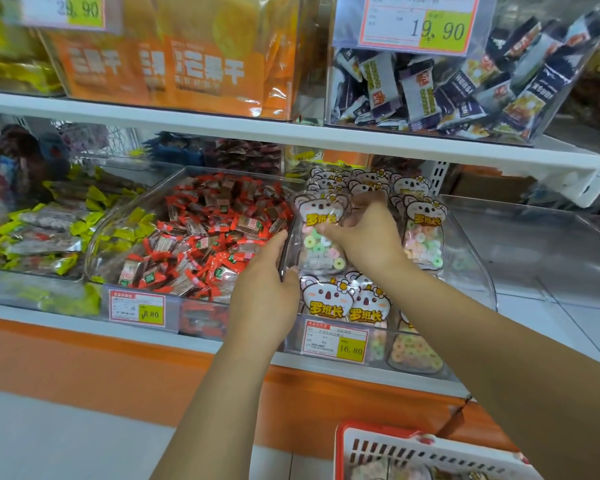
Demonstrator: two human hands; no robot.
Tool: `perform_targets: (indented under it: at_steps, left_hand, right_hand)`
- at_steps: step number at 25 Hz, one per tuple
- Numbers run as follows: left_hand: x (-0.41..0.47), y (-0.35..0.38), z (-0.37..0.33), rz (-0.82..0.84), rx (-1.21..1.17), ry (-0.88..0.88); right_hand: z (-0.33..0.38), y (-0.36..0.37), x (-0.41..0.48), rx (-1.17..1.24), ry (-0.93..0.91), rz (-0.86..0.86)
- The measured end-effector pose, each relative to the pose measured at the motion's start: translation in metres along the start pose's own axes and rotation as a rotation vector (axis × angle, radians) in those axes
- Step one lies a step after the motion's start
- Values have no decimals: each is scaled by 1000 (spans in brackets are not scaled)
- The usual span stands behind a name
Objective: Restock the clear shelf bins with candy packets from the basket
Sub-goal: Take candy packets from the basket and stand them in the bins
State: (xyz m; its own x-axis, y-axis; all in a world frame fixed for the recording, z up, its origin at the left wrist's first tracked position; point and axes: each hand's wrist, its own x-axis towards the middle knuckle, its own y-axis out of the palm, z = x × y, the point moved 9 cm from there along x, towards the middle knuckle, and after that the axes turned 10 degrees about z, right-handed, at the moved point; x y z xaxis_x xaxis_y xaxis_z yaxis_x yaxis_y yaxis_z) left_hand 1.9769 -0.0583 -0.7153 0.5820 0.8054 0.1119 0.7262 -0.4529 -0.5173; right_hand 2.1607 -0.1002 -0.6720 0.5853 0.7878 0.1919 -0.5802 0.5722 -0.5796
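A clear shelf bin (471, 258) on the lower shelf holds several koala-printed candy packets of pastel rings. My right hand (368, 233) reaches into it and grips the upright candy packet (321, 251) at the bin's left side. My left hand (267, 282) holds the bin's left wall, thumb inside and fingers outside against the neighbouring bin. More koala packets (329, 299) lie at the bin's front. The red and white basket (426, 452) sits at the bottom right, with a few packets partly visible inside.
Left of it stands a clear bin of red-wrapped candies (201, 237), then bins of yellow-wrapped snacks (49, 233). An empty clear bin (541, 244) stands on the right. The upper shelf (291, 133) carries orange bags and a bin of dark blue packets (447, 91).
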Motion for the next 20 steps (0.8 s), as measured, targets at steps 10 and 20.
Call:
perform_targets:
  at_steps: [10,20]
  left_hand:
    - [2,1,1,-1,3,14]
    - [-28,-5,-38,-184,138,280]
  right_hand:
    - [-15,12,-10,17,107,82]
    - [2,-50,-85,69,-73,1]
